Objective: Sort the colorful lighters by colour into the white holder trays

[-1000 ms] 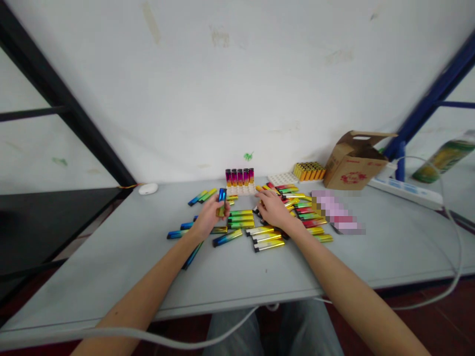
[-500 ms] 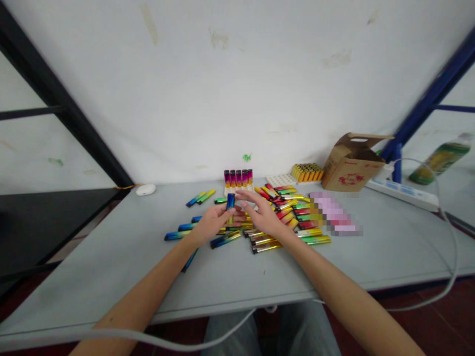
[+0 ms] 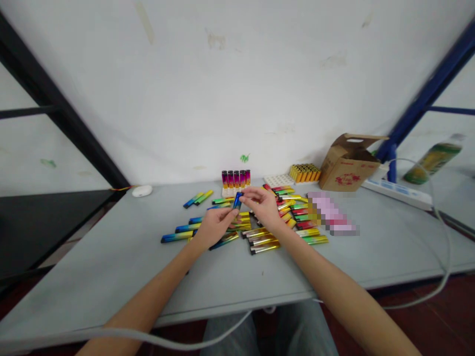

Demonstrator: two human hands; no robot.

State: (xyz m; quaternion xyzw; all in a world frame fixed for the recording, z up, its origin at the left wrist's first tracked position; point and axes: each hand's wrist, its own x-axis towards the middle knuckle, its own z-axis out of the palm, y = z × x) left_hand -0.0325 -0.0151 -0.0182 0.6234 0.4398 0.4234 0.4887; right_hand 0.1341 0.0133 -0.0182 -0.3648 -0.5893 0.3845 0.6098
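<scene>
Head cam: holding blue lighter [image 3: 237, 200] up over table [image 3: 122, 277], roughly mid-frame, tilted a bit, dark blue end up. Clamping lower part w/ L hand [image 3: 218, 223], thumb + fingers shut on it. Meeting upper end w/ R hand [image 3: 262, 206], thumb + fingertips drawn close tog. right at it; can't tell re: actual pinch vs. light touch, too small.

Below + left of L hand, lying flat: blue-yellow lighters [image 3: 177, 237], partly hidden by forearm farther down. Under R wrist, near table's front: silver-gold lighters [image 3: 264, 242], side by side. Just right of R hand: red and green lighters [image 3: 301, 217], w/ yellow ends, some overlapping.

Behind hands, nr wall [image 3: 237, 89]: purple lighters [image 3: 236, 179] upright in row, in white tray [image 3: 230, 192]. To right, 2nd tray [image 3: 277, 179] w/ round holes; next to that, yellow lighters [image 3: 305, 173] packed upright, just left of cardboard box [image 3: 347, 170], flap up. Farther right: power strip [image 3: 400, 194], white cable [image 3: 441, 217], green-yellow bottle [image 3: 432, 160]. Near red/green pile: pink item [image 3: 331, 213], pixelated, can't make out. Far left, well apart from hands: small white case [image 3: 142, 191].
</scene>
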